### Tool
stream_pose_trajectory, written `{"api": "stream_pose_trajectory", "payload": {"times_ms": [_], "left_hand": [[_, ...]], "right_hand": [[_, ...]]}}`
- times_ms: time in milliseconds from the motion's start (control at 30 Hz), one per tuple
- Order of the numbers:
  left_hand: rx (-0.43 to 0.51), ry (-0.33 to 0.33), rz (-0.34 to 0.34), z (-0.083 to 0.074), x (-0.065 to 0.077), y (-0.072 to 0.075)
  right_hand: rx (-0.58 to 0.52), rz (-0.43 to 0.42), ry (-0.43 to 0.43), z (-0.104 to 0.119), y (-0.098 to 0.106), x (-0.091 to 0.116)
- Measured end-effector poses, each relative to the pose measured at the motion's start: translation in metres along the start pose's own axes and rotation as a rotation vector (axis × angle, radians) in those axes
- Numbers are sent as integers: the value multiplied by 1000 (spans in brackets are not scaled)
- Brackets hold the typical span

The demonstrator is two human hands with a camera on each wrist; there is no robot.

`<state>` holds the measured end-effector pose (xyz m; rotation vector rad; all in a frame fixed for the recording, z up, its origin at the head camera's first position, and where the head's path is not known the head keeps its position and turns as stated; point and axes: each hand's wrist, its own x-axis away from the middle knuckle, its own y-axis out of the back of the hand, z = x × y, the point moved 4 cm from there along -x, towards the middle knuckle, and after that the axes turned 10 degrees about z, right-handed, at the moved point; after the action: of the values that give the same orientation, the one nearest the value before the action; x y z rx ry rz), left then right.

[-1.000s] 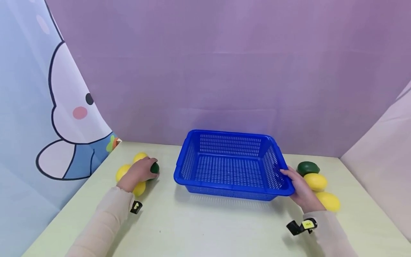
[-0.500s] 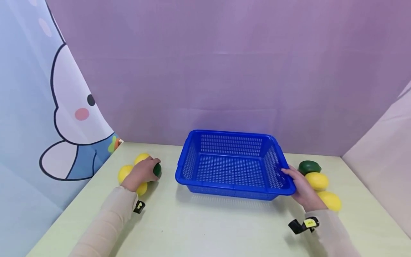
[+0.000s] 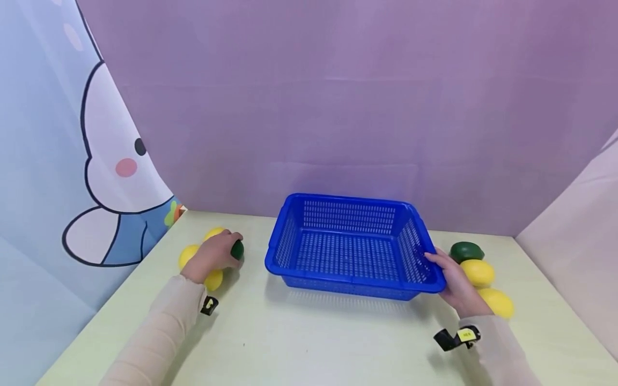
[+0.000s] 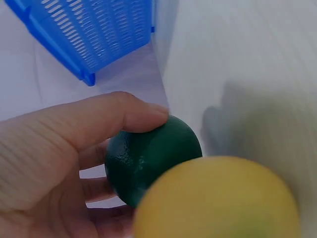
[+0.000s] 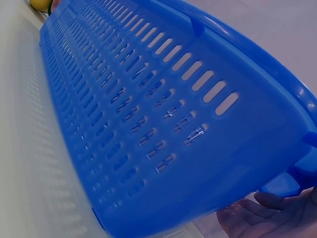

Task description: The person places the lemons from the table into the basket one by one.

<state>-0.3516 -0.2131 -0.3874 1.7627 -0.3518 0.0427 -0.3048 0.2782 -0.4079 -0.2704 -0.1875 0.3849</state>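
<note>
At the left of the table, my left hand (image 3: 216,253) holds a dark green fruit (image 3: 237,250), thumb on one side and fingers curled round the other. The left wrist view shows this green fruit (image 4: 148,156) as round and glossy, partly covered by a yellow fruit (image 4: 223,201) nearer the camera. Several yellow lemon-shaped fruits (image 3: 188,256) lie around and under that hand. A blue slotted plastic basket (image 3: 347,281) stands in the middle with nothing in it. My right hand (image 3: 455,284) grips its right rim, thumb over the top and fingers beneath, as the right wrist view shows the fingers (image 5: 247,215).
Just right of my right hand lie another dark green fruit (image 3: 466,251) and two yellow fruits (image 3: 478,272). A purple cloth (image 3: 338,107) hangs behind the table (image 3: 299,343), and a printed cartoon cloth (image 3: 43,187) hangs on the left.
</note>
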Motion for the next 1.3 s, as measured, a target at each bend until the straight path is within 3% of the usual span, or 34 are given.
{"api": "stream_pose_trajectory", "payload": {"times_ms": [367,800,1000,1300], "left_hand": [[-42,-40,-31,-11,7,22],[15,-71,-94,-31,24,61],[-13,-131,-124,-46,27,81],[-28,-168,-103,-67,30,96]], "right_hand": [[-10,-6,-8,3,0,2],[-42,22,7,2,-1,0],[-42,21,13,5,-1,-1],[-29,15,7,3,-1,0]]}}
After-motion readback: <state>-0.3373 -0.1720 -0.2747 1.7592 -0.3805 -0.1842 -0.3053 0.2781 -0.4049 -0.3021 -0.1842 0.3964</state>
